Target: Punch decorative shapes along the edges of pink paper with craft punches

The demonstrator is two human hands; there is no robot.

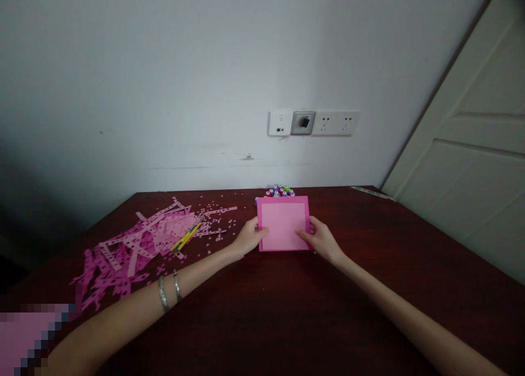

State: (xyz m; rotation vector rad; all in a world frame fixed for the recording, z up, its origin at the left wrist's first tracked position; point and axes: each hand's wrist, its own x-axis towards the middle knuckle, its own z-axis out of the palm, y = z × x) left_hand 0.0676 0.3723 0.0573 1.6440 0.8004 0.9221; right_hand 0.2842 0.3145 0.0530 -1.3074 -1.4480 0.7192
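Both hands hold up a pink card [284, 226], a light pink square framed by a darker pink border. My left hand [248, 237] grips its left edge, thumb on the front face and fingers behind. At the right edge my right hand [322, 239] pinches it the same way. The card is tilted up toward me above the dark red table [262, 310]. Behind its top edge sits a cluster of small round colored pieces with white and dark tops [280, 191], partly hidden by the card.
A heap of pink paper strips and scraps [139, 239] covers the table's left side, with tiny bits scattered around. On it lies a yellow craft knife or pen-like tool [186, 238]. A thin strip [372, 192] lies at the back right. The wall with sockets [334, 123] stands behind.
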